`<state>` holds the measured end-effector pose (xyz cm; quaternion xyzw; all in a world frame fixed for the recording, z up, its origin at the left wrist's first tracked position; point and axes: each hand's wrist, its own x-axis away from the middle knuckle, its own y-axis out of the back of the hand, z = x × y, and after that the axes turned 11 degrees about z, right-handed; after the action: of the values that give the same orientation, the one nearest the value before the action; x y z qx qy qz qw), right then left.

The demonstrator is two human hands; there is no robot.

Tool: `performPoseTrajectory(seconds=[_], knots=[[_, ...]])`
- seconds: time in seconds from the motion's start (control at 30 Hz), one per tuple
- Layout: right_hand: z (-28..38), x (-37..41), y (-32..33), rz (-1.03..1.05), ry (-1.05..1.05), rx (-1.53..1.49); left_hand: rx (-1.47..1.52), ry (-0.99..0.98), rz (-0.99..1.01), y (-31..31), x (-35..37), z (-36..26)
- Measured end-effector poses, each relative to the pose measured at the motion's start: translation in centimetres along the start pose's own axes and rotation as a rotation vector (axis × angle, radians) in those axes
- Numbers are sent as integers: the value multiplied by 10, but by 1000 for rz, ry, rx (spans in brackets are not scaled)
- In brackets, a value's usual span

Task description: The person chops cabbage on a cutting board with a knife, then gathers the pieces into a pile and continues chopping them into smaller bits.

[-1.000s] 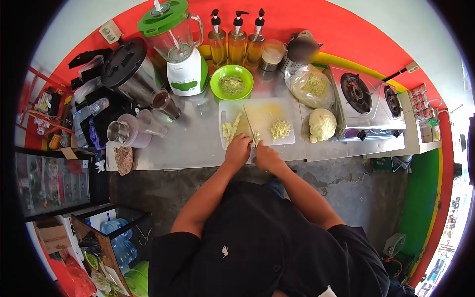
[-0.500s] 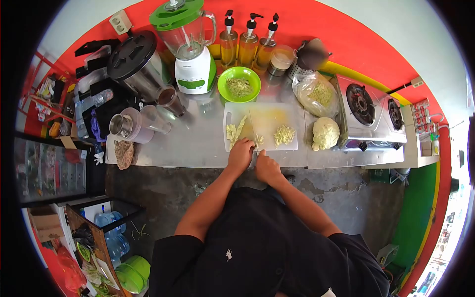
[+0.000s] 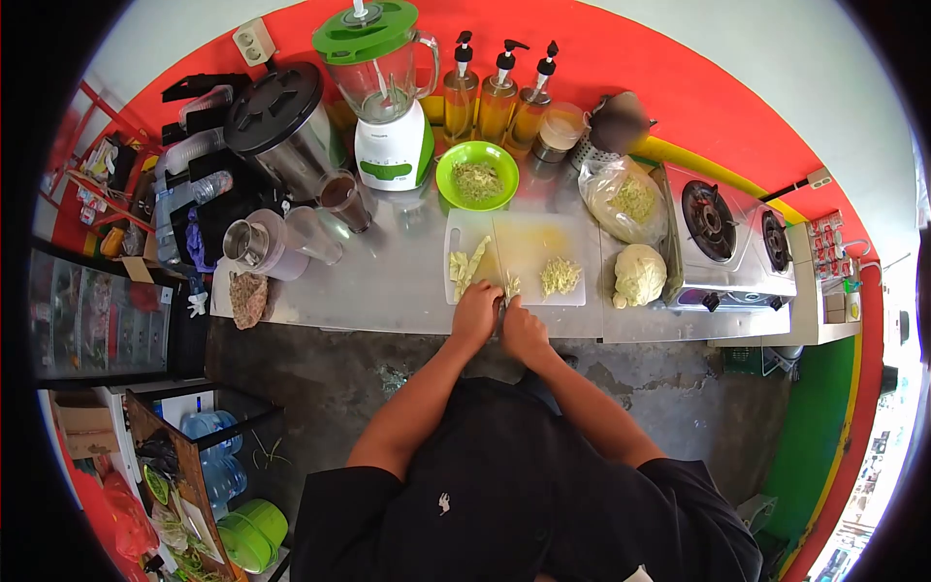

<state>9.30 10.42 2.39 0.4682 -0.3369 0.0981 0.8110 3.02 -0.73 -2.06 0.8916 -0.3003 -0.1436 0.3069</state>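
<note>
My right hand (image 3: 524, 331) is closed around a knife (image 3: 502, 305), which is mostly hidden between my hands at the front edge of a white cutting board (image 3: 572, 230). Close beside it, my left hand (image 3: 476, 312) has curled fingers pressing on cabbage pieces, largely covered by the hand. Pale cabbage leaf strips (image 3: 467, 266) lie on the board's left, just beyond that hand. A few cut shreds (image 3: 513, 283) rest near the blade. Farther right on the board sits a heap of shredded cabbage (image 3: 560, 277). A cabbage head (image 3: 640, 275) stands right of the board.
Behind the board are a green bowl (image 3: 477, 201) of shreds, a blender (image 3: 393, 145) and several pump bottles (image 3: 497, 105). A plastic bag (image 3: 626, 202) of shreds lies by the gas stove (image 3: 732, 257). Left are cups, a container (image 3: 281, 254) and a stone (image 3: 248, 299).
The view has shifted slightly, so the counter appears lower. My hands stay together at the board's front edge, with the knife still in my right hand.
</note>
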Motion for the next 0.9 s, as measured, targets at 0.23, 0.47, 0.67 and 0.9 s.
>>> performPoseTrajectory(seconds=[0.23, 0.47, 0.67, 0.9], knots=[[-12, 3, 13, -31, -6, -10, -108, -35, -14, 5, 6, -1], [-50, 2, 26, -61, -139, -5, -100, 58, 19, 8, 4, -6], [-68, -2, 35, -104, -150, -19, -116, 59, 53, 7, -3, -7], [-60, 2, 38, -85, -105, -37, -20, -18, 24, -7, -16, -2]])
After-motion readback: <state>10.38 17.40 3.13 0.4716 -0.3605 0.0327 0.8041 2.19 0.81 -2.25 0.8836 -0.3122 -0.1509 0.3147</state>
